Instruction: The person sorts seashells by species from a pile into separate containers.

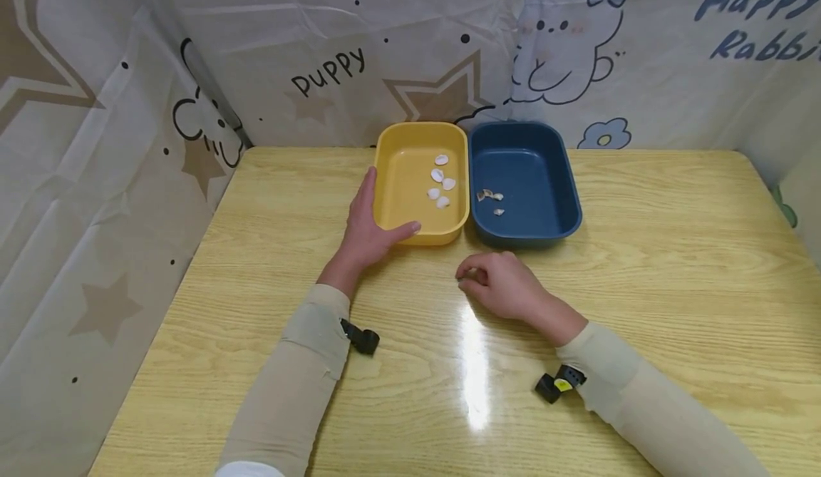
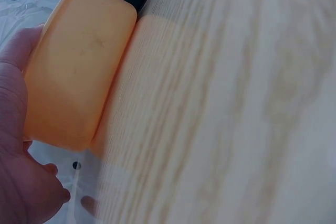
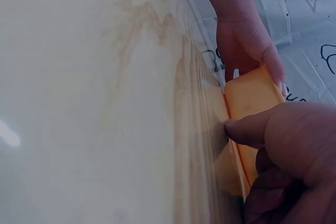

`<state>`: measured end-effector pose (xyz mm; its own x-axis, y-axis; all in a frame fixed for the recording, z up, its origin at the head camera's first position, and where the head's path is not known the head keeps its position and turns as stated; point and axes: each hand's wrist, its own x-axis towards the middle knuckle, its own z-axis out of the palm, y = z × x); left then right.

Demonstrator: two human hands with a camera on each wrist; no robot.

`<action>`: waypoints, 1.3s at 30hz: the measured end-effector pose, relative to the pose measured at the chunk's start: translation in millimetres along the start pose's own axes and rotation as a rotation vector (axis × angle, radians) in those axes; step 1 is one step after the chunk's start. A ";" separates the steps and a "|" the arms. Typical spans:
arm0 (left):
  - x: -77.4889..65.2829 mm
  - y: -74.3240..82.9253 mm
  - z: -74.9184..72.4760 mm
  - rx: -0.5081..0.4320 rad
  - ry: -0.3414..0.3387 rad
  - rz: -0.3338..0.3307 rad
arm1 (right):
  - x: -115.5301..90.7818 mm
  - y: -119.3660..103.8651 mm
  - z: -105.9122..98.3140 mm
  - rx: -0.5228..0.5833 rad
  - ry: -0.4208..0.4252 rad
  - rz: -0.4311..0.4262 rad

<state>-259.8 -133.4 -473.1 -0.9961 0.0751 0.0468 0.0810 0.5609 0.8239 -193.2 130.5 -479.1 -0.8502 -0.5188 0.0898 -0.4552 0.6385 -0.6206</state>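
My left hand (image 1: pixel 372 237) holds the yellow plastic tub (image 1: pixel 393 177) at its near left corner, thumb on the front rim and fingers along the left side. Several pale seashells (image 1: pixel 437 175) lie in this tub. Just in front of the two tubs, my right hand (image 1: pixel 507 284) is low over the table, thumb and forefinger pinched together. A small dark piece (image 1: pixel 460 280) shows at its fingertips, too small for its kind to be told. The blue tub (image 1: pixel 559 177) holds several small brown-and-white shells (image 1: pixel 489 194) toward its left side.
The tubs stand side by side at the back of the wood-grain table (image 1: pixel 673 263). Behind them hangs a printed cloth (image 1: pixel 256 28) with cartoon animals and stars. Each forearm wears a sleeve and a black strapped-on camera (image 1: pixel 363 341).
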 end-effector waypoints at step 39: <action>-0.4 0.9 0.0 -0.012 0.002 0.005 | -6.5 -4.6 -18.0 0.034 -0.123 -0.009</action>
<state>-259.3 -132.9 -472.4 -0.9957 0.0762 0.0522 0.0856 0.5506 0.8303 -190.4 141.2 -462.8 -0.8061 -0.5918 0.0005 -0.4518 0.6148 -0.6465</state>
